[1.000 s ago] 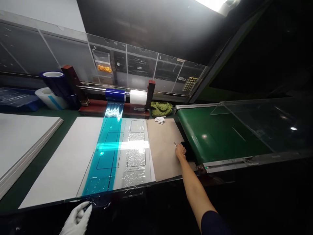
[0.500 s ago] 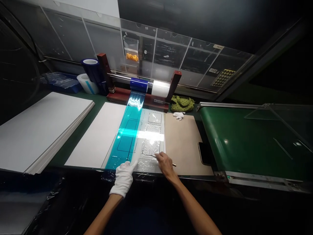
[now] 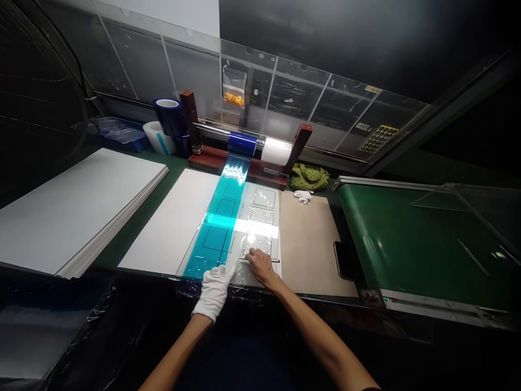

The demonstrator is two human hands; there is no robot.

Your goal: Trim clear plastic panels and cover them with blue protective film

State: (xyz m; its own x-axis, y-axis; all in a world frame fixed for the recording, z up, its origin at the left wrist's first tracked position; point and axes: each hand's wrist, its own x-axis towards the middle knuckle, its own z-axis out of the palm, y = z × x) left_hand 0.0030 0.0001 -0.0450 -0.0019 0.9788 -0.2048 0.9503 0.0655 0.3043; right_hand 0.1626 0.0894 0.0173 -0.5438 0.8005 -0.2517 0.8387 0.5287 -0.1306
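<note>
My left hand [image 3: 214, 289], in a white glove, rests on the near end of the blue film strip [image 3: 220, 222] and the clear film strip [image 3: 258, 228] beside it, fingers pressed down together. My bare right hand [image 3: 260, 266] is closed on a thin metal blade tool [image 3: 264, 260] that lies across the clear film near the front edge. Both films run back to rolls on a red wooden dispenser [image 3: 248, 155], a blue roll [image 3: 242, 144] and a white roll [image 3: 277, 151].
A white board [image 3: 175, 222] lies under the films, a brown sheet [image 3: 309, 239] to the right with a dark phone [image 3: 344, 259] at its edge. A green conveyor belt [image 3: 407, 244] stands at right. Stacked white sheets [image 3: 73, 206] lie left. Spare tape rolls [image 3: 166, 130] and a green pouch [image 3: 309, 176] sit behind.
My right hand came from the phone by the conveyor to the clear film with the blade. My gloved left hand moved up onto the films' near end. The view swung left.
</note>
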